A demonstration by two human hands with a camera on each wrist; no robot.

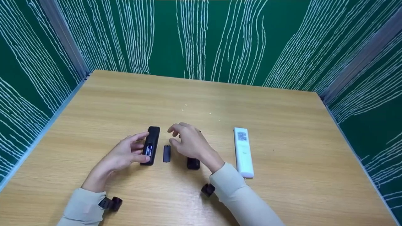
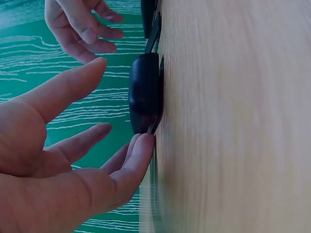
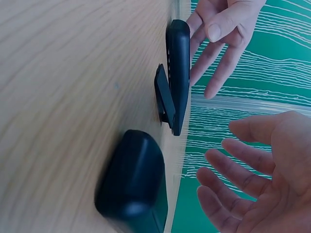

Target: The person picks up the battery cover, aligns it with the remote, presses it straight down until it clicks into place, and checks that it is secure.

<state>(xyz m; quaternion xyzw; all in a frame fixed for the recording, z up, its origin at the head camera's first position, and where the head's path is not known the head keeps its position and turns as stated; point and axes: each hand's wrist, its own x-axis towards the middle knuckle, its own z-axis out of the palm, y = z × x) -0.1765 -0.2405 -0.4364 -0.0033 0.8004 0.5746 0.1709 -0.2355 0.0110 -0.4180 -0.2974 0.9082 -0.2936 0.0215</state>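
A black remote control lies on the table with its battery compartment open. Something silvery, which looks like batteries, sits inside it. My left hand rests at the remote's left side; in the left wrist view, fingertips touch its lower edge while the thumb stays apart above. Just right of this remote lies a dark battery cover. My right hand hovers with loosely bent fingers and nothing in them. Beneath it is a second black remote, mostly hidden by the hand and wrist.
A long white remote lies to the right of my right hand. Several tiny pale bits are scattered farther back on the wooden table. Green panels with white lines stand around the back and sides.
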